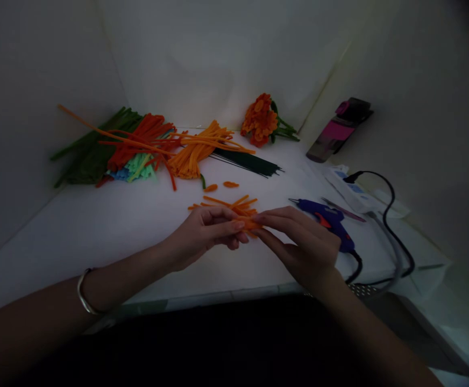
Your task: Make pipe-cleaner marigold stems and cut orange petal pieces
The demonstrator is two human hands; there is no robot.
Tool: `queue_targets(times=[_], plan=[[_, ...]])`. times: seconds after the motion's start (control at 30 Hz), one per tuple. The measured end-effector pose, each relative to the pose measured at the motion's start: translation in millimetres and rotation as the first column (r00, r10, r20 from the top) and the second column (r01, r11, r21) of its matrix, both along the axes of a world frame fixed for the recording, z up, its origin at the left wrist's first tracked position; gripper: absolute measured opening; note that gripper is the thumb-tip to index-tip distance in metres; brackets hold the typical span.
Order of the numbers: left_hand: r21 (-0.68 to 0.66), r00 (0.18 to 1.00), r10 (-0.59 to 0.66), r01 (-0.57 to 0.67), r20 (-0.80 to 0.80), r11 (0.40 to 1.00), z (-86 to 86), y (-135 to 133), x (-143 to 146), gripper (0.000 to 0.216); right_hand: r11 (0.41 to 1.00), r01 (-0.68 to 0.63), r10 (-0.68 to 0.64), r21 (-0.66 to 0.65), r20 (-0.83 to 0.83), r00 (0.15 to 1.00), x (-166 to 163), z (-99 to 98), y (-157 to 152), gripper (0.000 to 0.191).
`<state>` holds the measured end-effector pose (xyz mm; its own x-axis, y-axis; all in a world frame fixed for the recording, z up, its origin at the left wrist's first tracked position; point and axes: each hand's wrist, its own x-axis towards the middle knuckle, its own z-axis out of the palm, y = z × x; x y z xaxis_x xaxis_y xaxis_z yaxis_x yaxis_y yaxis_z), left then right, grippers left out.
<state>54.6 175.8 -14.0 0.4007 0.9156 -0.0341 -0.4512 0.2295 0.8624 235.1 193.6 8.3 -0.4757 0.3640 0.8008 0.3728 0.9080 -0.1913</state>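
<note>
Between my two hands is a short orange pipe cleaner (251, 222), partly covered by fingers. The thumb and fingers of my left hand (218, 228) pinch its left end, while my right hand (299, 236) grips the right end with its fingertips. Just behind them lies a loose pile of cut orange pipe cleaner pieces (206, 204). Farther back, two small orange petal shapes (230, 184) rest on the white table (137, 231).
Bundles of green (87, 161), red (141, 140) and orange pipe cleaners (194, 156) lie at the back left, beside dark green stems (246, 161). Orange flowers (261, 121) lean on the wall. On the right are a blue glue gun (331, 217), tweezers (347, 210), power strip (351, 191) and bottle (335, 134).
</note>
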Motion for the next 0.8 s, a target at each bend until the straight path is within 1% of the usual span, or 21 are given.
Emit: queue_targets(times=[0.1, 0.23, 0.3, 0.47, 0.53, 0.6, 0.63, 0.7, 0.73, 0.77, 0.8], plan=[[0.065, 0.998, 0.031, -0.027, -0.047, 0.998, 0.7, 0.0, -0.3, 0.008, 1.0, -0.002, 0.002, -0.025, 0.006, 1.0, -0.6, -1.1, 0.0, 0.009], [0.151, 0.992, 0.004, 0.015, -0.124, 0.988, 2.7, 0.8, -0.6, 0.007, 1.0, -0.03, 0.03, -0.008, 0.042, 0.999, -0.5, -4.9, 1.3, 0.011], [0.189, 0.985, 0.019, 0.014, -0.172, 0.982, 4.5, 0.4, -0.2, 0.008, 0.999, -0.028, 0.029, -0.018, 0.059, 0.998, 0.2, -7.6, 2.1, 0.011], [0.268, 0.955, 0.129, -0.055, -0.267, 0.962, 8.8, -1.8, 0.8, 0.007, 0.989, 0.052, -0.036, -0.139, 0.113, 0.993, 1.1, -10.7, -0.1, 0.002], [0.322, 0.935, 0.179, -0.075, -0.305, 0.944, 8.8, -3.0, 0.5, 0.007, 0.975, 0.083, -0.049, -0.207, 0.164, 0.985, 0.5, -8.9, -2.5, 0.003], [0.429, 0.901, 0.254, -0.086, -0.352, 0.899, 7.3, -4.5, -0.1, 0.005, 0.947, 0.079, -0.011, -0.31, 0.215, 0.976, -0.5, -6.0, -4.8, 0.006], [0.506, 0.873, 0.311, -0.087, -0.377, 0.858, 6.0, -5.4, -0.5, 0.003, 0.926, 0.068, 0.02, -0.371, 0.229, 0.973, -1.2, -4.5, -5.6, 0.007], [0.67, 0.794, 0.453, -0.08, -0.404, 0.738, 3.3, -7.0, -1.1, 0.002, 0.878, 0.044, 0.078, -0.476, 0.233, 0.969, -2.3, -2.8, -6.2, 0.011], [0.734, 0.754, 0.52, -0.076, -0.401, 0.675, 2.2, -7.5, -1.3, 0.004, 0.864, 0.041, 0.091, -0.502, 0.234, 0.968, -2.6, -2.7, -5.9, 0.012], [0.772, 0.726, 0.563, -0.071, -0.394, 0.632, 1.5, -7.6, -1.5, 0.005, 0.866, 0.047, 0.084, -0.497, 0.237, 0.968, -2.5, -3.3, -5.1, 0.012], [0.781, 0.72, 0.577, -0.078, -0.386, 0.62, 1.2, -7.4, -1.7, 0.005, 0.888, 0.062, 0.057, -0.455, 0.243, 0.968, -2.1, -4.1, -3.9, 0.011]])
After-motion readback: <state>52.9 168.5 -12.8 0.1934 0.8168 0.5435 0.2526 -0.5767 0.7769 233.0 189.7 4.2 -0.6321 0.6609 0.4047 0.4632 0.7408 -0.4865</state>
